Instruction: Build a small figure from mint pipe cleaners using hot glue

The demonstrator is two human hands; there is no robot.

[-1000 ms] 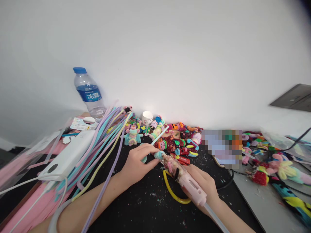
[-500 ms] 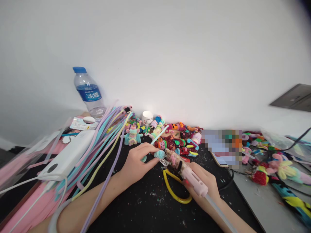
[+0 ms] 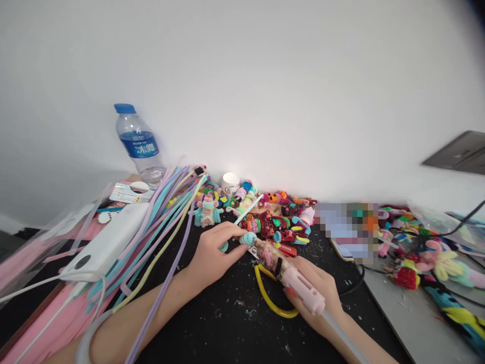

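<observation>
Between the thumb and fingers of my left hand (image 3: 212,253) is a light-blue coiled pipe cleaner piece (image 3: 248,238). A pale straight end (image 3: 248,209) rises behind that hand; I cannot tell whether it belongs to the piece. My right hand (image 3: 316,288) is wrapped round a pink hot glue gun (image 3: 301,289), with a clear glue stick (image 3: 343,333) trailing from its rear. The gun's front is smeared brown, and its nozzle meets or nearly meets the coiled piece. Under the gun lies a yellow loop (image 3: 271,301).
Fuzzy pipe cleaner figures (image 3: 261,222) line the wall, near a white paper cup (image 3: 230,183). At left are loose pipe cleaners (image 3: 166,217), a white power strip (image 3: 108,240) and a water bottle (image 3: 138,144). A phone (image 3: 346,232) lies at right, beside more fuzzy pieces (image 3: 435,260).
The glue gun's nozzle has shifted slightly left, closer to the light-blue piece. My left hand has stayed nearly still. More of a red object behind the gun shows.
</observation>
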